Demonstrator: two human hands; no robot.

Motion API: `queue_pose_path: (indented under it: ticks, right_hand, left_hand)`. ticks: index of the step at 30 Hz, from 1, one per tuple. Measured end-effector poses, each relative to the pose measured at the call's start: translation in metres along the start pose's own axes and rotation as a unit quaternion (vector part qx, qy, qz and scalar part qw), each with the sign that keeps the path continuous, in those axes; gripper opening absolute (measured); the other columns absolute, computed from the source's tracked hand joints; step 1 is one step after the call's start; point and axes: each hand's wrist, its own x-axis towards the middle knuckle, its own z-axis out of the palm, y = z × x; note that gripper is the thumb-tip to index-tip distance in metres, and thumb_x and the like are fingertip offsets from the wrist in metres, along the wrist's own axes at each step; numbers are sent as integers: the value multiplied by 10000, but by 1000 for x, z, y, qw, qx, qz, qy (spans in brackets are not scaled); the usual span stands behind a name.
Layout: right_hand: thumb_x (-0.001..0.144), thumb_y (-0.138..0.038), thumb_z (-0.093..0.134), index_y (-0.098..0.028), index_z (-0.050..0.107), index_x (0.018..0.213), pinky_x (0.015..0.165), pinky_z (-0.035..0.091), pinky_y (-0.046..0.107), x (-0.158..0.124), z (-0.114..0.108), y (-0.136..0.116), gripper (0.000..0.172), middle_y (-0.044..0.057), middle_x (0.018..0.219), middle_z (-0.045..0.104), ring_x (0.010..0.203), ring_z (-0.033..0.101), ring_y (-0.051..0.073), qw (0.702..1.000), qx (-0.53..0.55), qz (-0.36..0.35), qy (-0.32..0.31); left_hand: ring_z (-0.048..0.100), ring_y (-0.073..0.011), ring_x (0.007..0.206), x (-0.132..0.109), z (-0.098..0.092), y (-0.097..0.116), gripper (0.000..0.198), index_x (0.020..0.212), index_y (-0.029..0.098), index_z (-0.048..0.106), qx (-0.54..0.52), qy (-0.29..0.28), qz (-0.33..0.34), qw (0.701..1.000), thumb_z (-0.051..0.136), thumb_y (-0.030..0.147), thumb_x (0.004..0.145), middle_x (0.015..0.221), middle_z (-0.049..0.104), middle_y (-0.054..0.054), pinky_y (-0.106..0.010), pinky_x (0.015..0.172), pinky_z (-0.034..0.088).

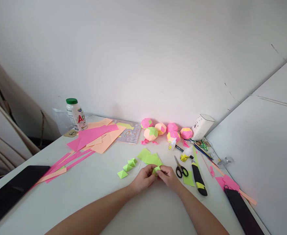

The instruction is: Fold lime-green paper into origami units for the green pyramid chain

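Between my left hand (144, 179) and my right hand (168, 177) is a small piece of green folded paper (156, 169), pinched by the fingers of both. Part of it is hidden behind my fingertips. Left of my hands, several folded green paper pieces (127, 167) stand in a slanting row on the table. Just beyond my hands lie loose green paper squares (151, 159), partly overlapping. Black-handled scissors (182, 170) rest to the right of my right hand, with another green paper square (188, 179) beside them.
Several colourful paper balls (151, 133) sit along the wall. Two small glue bottles (186, 153) and a black-and-yellow utility knife (199, 179) are at the right. Pink and orange paper sheets (94, 137), a white bottle (76, 114) and a black tablet (16, 192) occupy the left.
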Motion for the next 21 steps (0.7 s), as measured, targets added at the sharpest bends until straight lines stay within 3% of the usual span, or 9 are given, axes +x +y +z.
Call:
queue_pose_path:
  ticks: [5,10,21]
  right_hand:
    - [867,-407,447,-168,461,553,534,343,237,0,-1,-1,395,-13,562,477,548,447,121,1000,6,4,17]
    - [870,-391,449,-157,497,560,540,361,233,0,1,-1,391,-12,566,479,552,459,120,1000,-12,-6,22]
    - [866,-330,459,-160,517,584,563,387,235,1,2,0,335,-2,600,486,585,475,125,1000,5,-25,-1]
  left_hand:
    - [370,-53,447,1,0,0,240,949,150,501,19,3,5,1000,530,302,765,661,504,40,-202,425,286]
    - [374,-55,417,3,-1,-6,237,781,169,448,12,22,0,1000,512,398,779,602,475,54,-202,399,282]
    - [530,-130,542,4,0,-6,231,752,193,408,-33,44,2,998,510,400,763,613,568,14,-234,444,390]
